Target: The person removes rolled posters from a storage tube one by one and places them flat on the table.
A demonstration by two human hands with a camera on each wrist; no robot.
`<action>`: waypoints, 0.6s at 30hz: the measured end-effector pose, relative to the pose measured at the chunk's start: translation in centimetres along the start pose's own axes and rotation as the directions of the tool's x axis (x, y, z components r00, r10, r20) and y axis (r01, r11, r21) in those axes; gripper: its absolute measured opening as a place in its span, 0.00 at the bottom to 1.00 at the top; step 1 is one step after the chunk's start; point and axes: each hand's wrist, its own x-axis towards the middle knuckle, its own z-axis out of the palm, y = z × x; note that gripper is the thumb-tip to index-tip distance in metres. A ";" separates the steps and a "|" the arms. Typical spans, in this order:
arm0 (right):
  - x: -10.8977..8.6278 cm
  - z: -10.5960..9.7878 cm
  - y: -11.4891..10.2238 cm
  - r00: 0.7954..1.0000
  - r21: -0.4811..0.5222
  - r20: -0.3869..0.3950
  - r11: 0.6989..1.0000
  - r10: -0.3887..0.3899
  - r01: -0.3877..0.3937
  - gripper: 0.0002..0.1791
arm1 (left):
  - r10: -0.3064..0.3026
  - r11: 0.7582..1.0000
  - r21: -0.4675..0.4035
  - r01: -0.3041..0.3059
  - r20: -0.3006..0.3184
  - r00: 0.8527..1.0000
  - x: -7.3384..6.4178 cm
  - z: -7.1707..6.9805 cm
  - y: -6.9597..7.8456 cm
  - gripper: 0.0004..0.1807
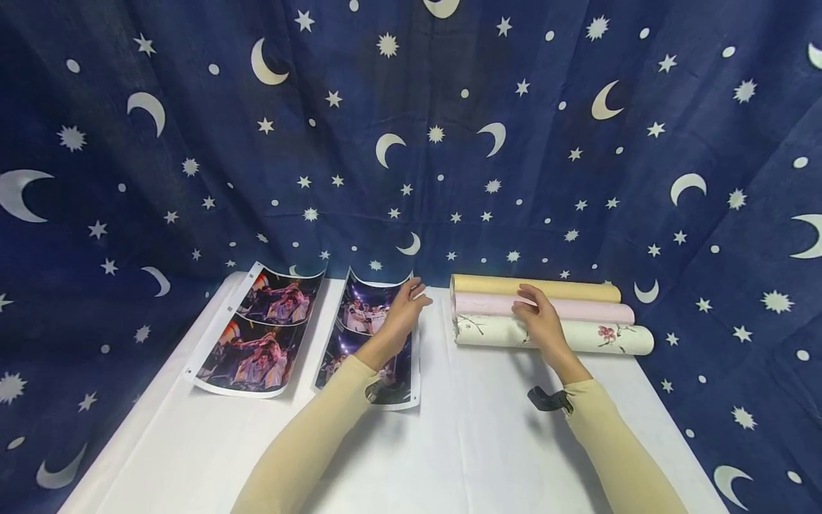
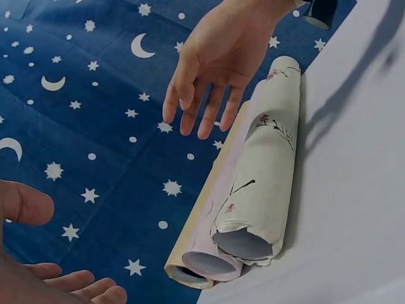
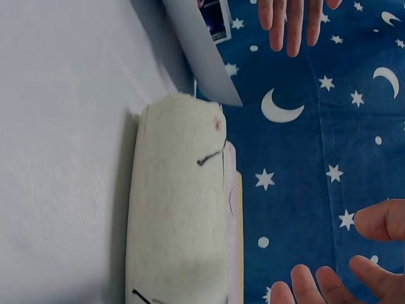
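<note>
Three rolls of paper lie side by side on the white table: a yellow one [image 1: 546, 287] at the back, a pink one [image 1: 578, 309] in the middle, and a cream one with printed blossom branches [image 1: 597, 338] in front. Above them hovers my right hand [image 1: 544, 327], its fingers relaxed and holding nothing. My left hand [image 1: 399, 314] is raised over the right-hand printed photo sheet [image 1: 337, 350], also holding nothing. The left wrist view shows the hollow ends of the cream roll [image 2: 266, 164] and its neighbours, with the right hand [image 2: 221, 47] apart from them.
A second photo sheet [image 1: 263, 357] with curled edges lies farther left on the white table [image 1: 437, 457]. Behind the table hangs a dark blue cloth [image 1: 443, 164] with moons and stars. A black strap [image 1: 546, 400] is at the right wrist.
</note>
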 end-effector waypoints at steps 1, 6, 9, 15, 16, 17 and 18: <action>0.3 -0.1 0.0 1.000 -0.009 0.001 1.000 0.002 -0.002 0.32 | -0.004 1.000 0.003 0.004 -0.005 1.000 0.3 0.2 0.1 0.36; 1.3 -0.6 0.4 1.000 -0.032 0.002 0.999 -0.002 0.002 0.33 | -0.011 1.000 0.027 0.012 -0.037 0.999 1.7 1.3 0.5 0.36; 1.9 -1.0 0.6 1.000 -0.059 -0.001 0.998 -0.001 0.001 0.33 | -0.016 0.999 0.040 0.018 -0.052 0.999 2.7 1.8 0.4 0.35; 2.8 -1.5 1.1 1.000 -0.146 -0.024 0.989 0.019 -0.023 0.33 | -0.039 0.998 0.051 0.042 -0.050 0.998 4.5 2.5 -0.7 0.35; 2.9 -1.5 1.2 0.999 -0.165 -0.028 0.986 0.020 -0.025 0.33 | -0.041 0.997 0.056 0.044 -0.052 0.998 4.7 2.6 -1.0 0.35; 2.9 -1.5 1.3 0.999 -0.186 -0.031 0.982 0.013 -0.019 0.33 | -0.046 0.997 0.057 0.049 -0.053 0.998 4.9 2.7 -1.2 0.35; 3.0 -1.5 1.4 1.000 -0.206 -0.030 0.979 0.008 -0.014 0.32 | -0.048 0.997 0.056 0.052 -0.056 0.997 5.1 2.8 -1.4 0.36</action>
